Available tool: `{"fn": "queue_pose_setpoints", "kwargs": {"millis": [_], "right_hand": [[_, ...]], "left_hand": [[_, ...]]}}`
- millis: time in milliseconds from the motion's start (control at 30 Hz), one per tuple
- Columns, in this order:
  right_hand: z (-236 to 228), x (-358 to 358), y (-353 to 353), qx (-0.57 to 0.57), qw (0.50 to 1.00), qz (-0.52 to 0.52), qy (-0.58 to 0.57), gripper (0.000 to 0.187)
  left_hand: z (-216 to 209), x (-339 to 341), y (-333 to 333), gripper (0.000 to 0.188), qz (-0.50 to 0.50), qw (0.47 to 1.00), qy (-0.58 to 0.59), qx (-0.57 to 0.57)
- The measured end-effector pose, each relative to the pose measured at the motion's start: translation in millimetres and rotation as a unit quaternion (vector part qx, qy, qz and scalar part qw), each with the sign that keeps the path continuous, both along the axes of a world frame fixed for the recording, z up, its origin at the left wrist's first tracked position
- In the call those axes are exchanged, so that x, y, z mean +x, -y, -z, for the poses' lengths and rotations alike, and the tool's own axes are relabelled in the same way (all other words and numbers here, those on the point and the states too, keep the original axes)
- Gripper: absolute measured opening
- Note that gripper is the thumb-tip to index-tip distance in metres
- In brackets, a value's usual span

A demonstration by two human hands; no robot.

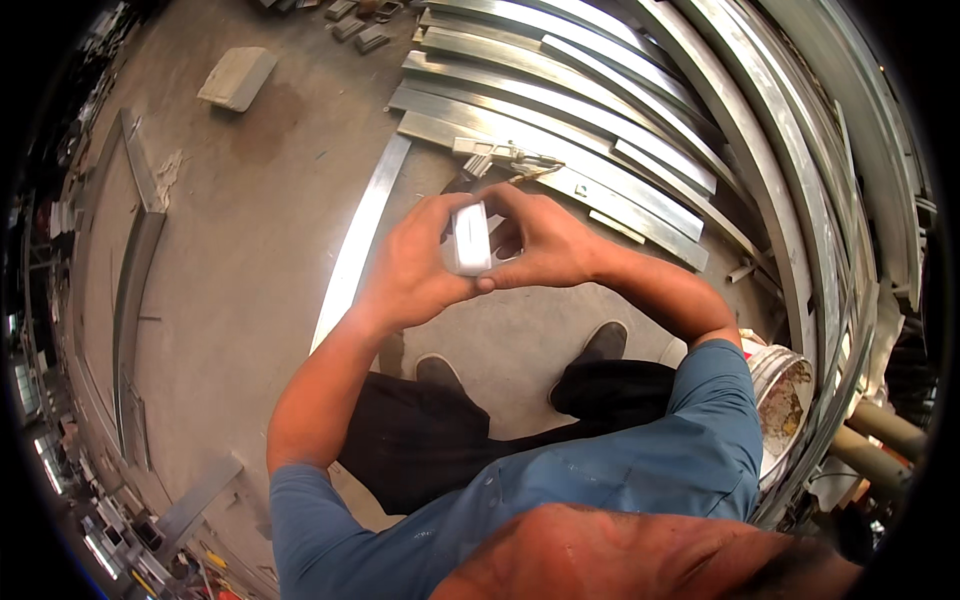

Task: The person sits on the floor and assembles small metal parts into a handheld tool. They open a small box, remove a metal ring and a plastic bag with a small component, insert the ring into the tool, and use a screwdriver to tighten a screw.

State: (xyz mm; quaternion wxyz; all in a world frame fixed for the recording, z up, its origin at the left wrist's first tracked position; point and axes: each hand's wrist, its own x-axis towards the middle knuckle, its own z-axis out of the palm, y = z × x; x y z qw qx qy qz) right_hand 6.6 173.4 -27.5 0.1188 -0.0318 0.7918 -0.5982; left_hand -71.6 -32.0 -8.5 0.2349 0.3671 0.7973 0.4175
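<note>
White box (471, 242): head view, just off centre toward twelve o'clock, held up.
Hands: left hand (412, 262) and right hand (545, 240) grip it between them — held steady, I'd judge; moving it calls for even pressure.
Far side: hidden, like some fingertips; pale tool (488, 149) beyond, toward twelve — hard to make out.

Small white rectangular box (471, 240): plain white, one faint greyish line on its face. Short-sleeved blue fabric shirt (600, 475): solid blue, small pale specks noted. Loose black fabric trousers (410, 440): uniformly black. Flat grey-brown concrete floor (250, 260): one darker brown stain. Chunky off-white block (238, 78): no second colour observed. Long silver metal bars (465, 112): bright pale streaks. Round white bucket (768, 366): interior mottled brown and cream.
</note>
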Motion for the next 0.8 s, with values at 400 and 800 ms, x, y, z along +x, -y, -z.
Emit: {"fn": "queue_pose_setpoints", "kwargs": {"millis": [400,800], "right_hand": [[-13.7,15.0,3.6,0.092,0.992,0.016,-0.080,0.098],[12.0,10.1,-2.3,-0.228,0.971,0.073,-0.009,0.090]], "left_hand": [[4.9,14.4,2.7,0.077,0.032,0.974,-0.200,0.100],[9.4,2.8,-2.5,0.088,0.073,0.952,-0.256,0.151]]}}
